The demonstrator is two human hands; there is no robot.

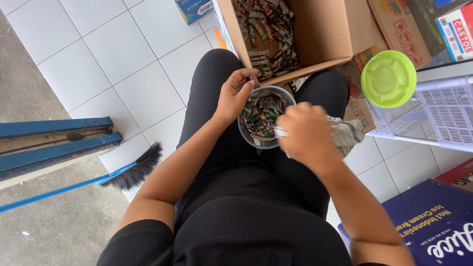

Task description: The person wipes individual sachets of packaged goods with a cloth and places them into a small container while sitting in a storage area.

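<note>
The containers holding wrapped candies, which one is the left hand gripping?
The clear round jar on the person's lap; the left hand grips its rim. The other holder, the cardboard box beyond the knees, is untouched.

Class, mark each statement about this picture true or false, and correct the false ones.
1. The left hand grips the rim of a clear jar full of wrapped sweets. True.
2. The right hand is empty. False: it holds a grey cloth.
3. The green lid is on the jar. False: it lies apart, on the white basket.
4. The cardboard box holds wrapped sweets. True.
5. A broom lies on the floor. True.
</note>
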